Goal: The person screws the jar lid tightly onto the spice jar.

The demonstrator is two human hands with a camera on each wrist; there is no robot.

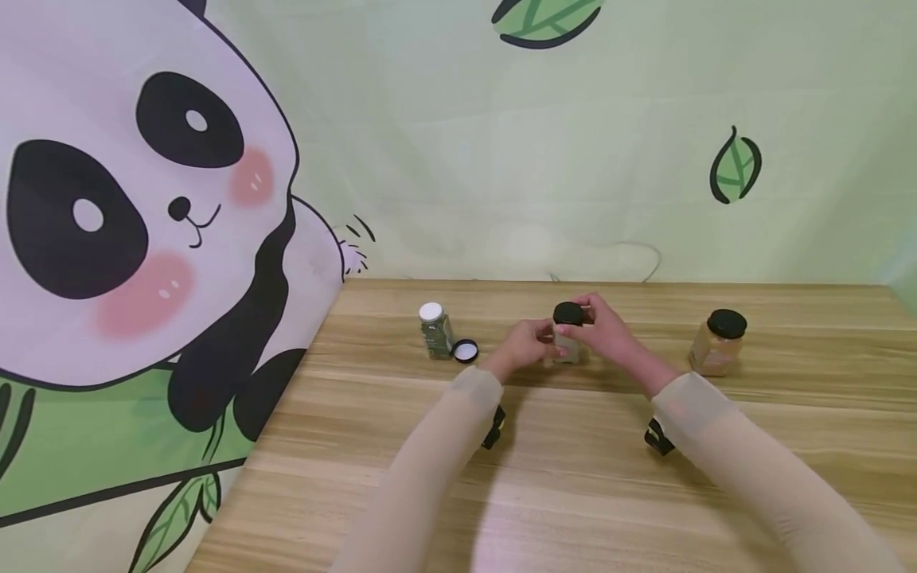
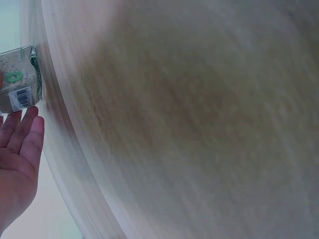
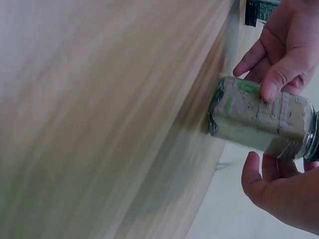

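A clear glass jar of pale powder [image 1: 567,346] with a black screw lid [image 1: 568,313] stands upright between the two hands at the middle of the table. My left hand [image 1: 525,348] holds its lower body from the left, thumb across the label in the right wrist view. From the right, my right hand [image 1: 603,329] grips the top, fingers round the lid area and thumb in front. In the left wrist view the jar's side [image 2: 20,79] shows a barcode and a green mark, with fingers [image 2: 22,139] beside it.
To the left stands a jar of green herbs [image 1: 437,338] with a white top. Beside it a black lid [image 1: 465,351] lies with its white inside up. On the right is a jar with pinkish-orange contents [image 1: 716,350] and a black lid. A panda-printed cloth [image 1: 466,159] hangs behind the wooden table [image 1: 573,493].
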